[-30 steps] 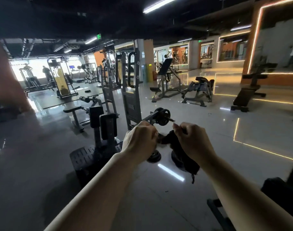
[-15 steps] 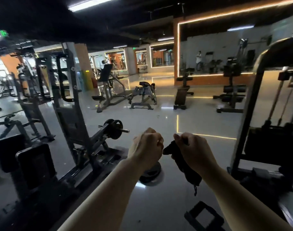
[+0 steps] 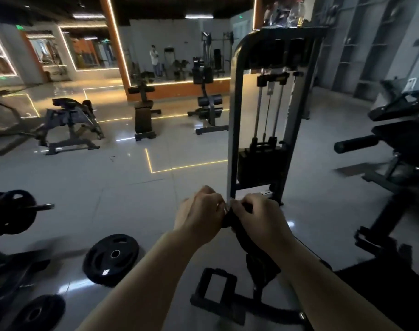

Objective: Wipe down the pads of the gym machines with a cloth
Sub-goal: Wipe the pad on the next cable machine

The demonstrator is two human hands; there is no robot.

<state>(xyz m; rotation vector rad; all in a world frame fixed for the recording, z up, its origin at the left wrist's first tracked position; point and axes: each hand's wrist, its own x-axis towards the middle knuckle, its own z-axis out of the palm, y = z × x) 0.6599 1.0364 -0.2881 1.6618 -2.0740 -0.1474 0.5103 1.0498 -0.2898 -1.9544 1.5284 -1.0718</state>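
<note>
A dark cloth [image 3: 247, 247] hangs down in front of me, bunched at its top between both hands. My right hand [image 3: 258, 218] grips the top of the cloth with curled fingers. My left hand [image 3: 199, 213] is curled beside it and pinches the cloth's upper end. Right behind my hands stands a weight-stack machine [image 3: 263, 120] with a tall grey frame. At the right a machine carries a black roller pad [image 3: 357, 143] and dark upholstered pads [image 3: 401, 103].
Black weight plates [image 3: 110, 259] lie on the glossy tiled floor at the lower left. A loaded bar end [image 3: 10, 211] juts in from the left. A black foot frame [image 3: 215, 287] sits below my hands. Benches [image 3: 144, 113] stand further back before a mirror wall.
My view has swung to the right: the rack and loaded bar slid off to the left, and the weight-stack machine now stands directly ahead. Both hands stay together on the cloth.
</note>
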